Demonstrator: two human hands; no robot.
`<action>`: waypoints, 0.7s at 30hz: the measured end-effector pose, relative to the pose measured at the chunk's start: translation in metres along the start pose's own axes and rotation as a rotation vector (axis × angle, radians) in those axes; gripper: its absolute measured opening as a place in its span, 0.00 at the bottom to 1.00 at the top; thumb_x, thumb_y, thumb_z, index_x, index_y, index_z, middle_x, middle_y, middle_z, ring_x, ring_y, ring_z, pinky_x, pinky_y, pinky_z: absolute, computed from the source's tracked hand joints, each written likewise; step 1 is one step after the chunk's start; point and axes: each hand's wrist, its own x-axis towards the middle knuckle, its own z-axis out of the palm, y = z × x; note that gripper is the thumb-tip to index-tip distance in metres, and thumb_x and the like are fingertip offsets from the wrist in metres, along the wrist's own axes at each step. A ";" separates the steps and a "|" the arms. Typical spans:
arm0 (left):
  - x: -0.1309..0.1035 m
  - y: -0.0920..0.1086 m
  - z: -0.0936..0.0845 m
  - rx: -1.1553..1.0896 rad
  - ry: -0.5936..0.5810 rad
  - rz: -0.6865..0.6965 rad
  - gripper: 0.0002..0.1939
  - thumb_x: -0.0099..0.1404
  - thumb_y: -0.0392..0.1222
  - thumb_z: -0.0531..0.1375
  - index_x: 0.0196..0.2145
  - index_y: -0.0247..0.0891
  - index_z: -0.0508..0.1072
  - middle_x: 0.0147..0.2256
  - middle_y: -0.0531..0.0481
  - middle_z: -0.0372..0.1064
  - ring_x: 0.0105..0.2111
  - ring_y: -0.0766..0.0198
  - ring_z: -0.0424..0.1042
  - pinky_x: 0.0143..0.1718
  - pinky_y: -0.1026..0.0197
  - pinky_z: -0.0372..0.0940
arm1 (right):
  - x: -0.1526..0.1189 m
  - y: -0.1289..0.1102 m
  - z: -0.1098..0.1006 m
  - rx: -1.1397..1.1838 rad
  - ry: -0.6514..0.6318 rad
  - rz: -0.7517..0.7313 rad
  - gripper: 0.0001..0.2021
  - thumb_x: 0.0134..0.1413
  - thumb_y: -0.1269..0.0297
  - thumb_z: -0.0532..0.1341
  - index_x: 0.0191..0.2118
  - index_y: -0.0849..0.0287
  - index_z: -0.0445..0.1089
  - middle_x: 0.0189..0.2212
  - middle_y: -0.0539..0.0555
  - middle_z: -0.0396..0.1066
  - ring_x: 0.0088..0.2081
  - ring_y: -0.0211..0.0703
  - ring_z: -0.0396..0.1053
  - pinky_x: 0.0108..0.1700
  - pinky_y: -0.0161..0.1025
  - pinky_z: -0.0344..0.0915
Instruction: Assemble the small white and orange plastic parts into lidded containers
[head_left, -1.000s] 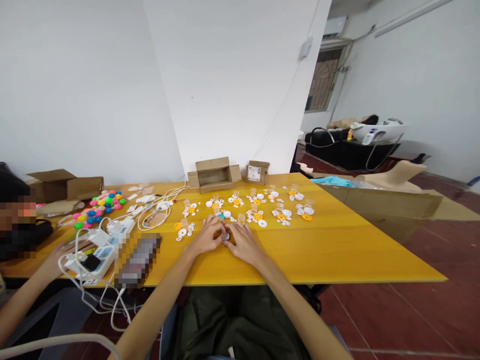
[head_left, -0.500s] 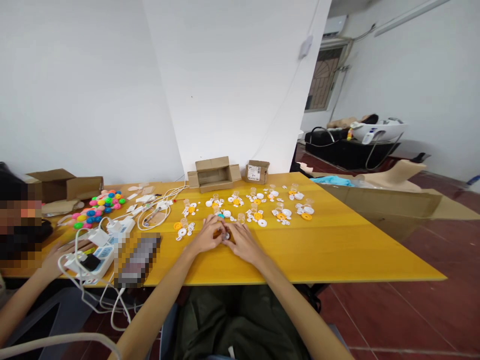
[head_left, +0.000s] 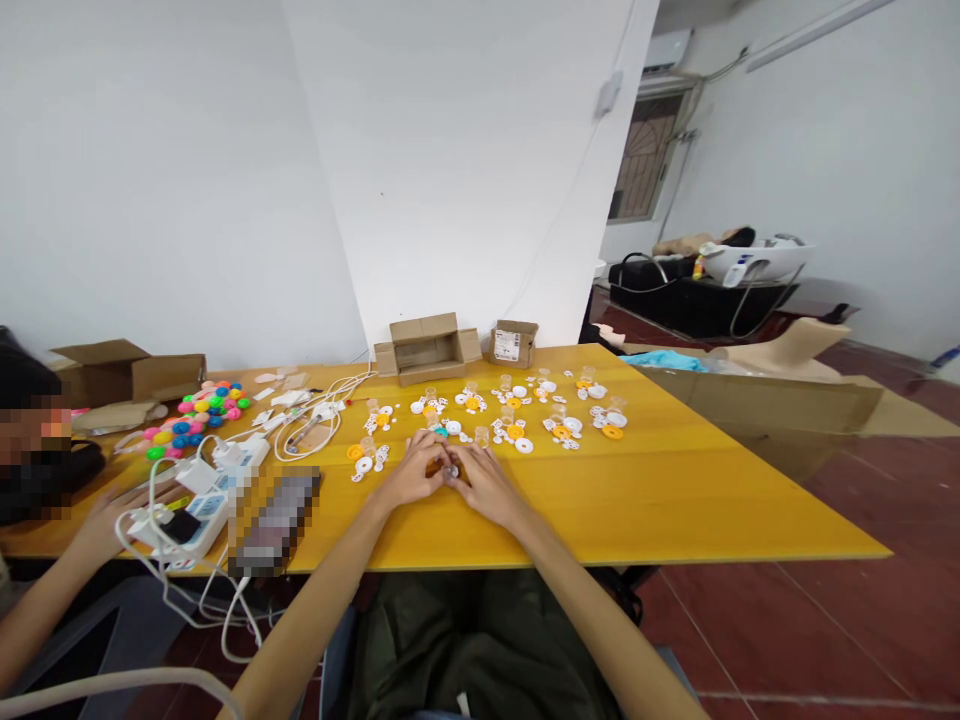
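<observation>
My left hand [head_left: 411,472] and my right hand [head_left: 487,484] meet low over the yellow table [head_left: 645,490], fingers curled in. Between their fingertips is a small clear-and-white piece [head_left: 452,473], mostly covered by the fingers, so its exact kind does not show. Just beyond my right hand stands a small clear plastic cup [head_left: 481,436], with an orange disc [head_left: 515,432] and a white disc [head_left: 523,446] to its right. A teal disc [head_left: 442,433] lies behind my left fingers.
Several similar sets of little parts spread across the back. Cardboard boxes [head_left: 428,356] stand against the wall. To my left are a power strip [head_left: 214,510] with cables, a blurred phone [head_left: 274,520], bright balls [head_left: 180,427] and another person's hand [head_left: 101,525].
My hands stay together in the same place, with the small piece between their fingertips. The view shifts very slightly; nothing else has visibly moved.
</observation>
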 end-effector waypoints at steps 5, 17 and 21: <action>0.000 0.001 0.000 0.004 -0.009 -0.004 0.05 0.61 0.33 0.58 0.31 0.41 0.72 0.46 0.47 0.70 0.51 0.52 0.63 0.57 0.46 0.57 | 0.000 -0.001 -0.001 0.002 -0.007 -0.002 0.16 0.60 0.71 0.60 0.53 0.53 0.66 0.49 0.56 0.73 0.51 0.49 0.68 0.54 0.45 0.63; 0.000 -0.002 0.002 0.026 0.002 0.028 0.06 0.61 0.33 0.58 0.32 0.41 0.73 0.46 0.47 0.69 0.52 0.52 0.63 0.56 0.48 0.57 | -0.001 -0.002 -0.003 0.012 -0.014 0.003 0.16 0.61 0.70 0.60 0.53 0.53 0.67 0.48 0.57 0.72 0.51 0.50 0.68 0.54 0.46 0.63; 0.000 -0.002 0.001 0.035 -0.005 0.021 0.06 0.61 0.32 0.58 0.33 0.41 0.73 0.46 0.48 0.69 0.51 0.53 0.63 0.56 0.48 0.57 | -0.001 -0.002 -0.003 0.018 -0.019 0.006 0.16 0.61 0.71 0.60 0.54 0.54 0.67 0.48 0.57 0.72 0.51 0.49 0.68 0.54 0.45 0.62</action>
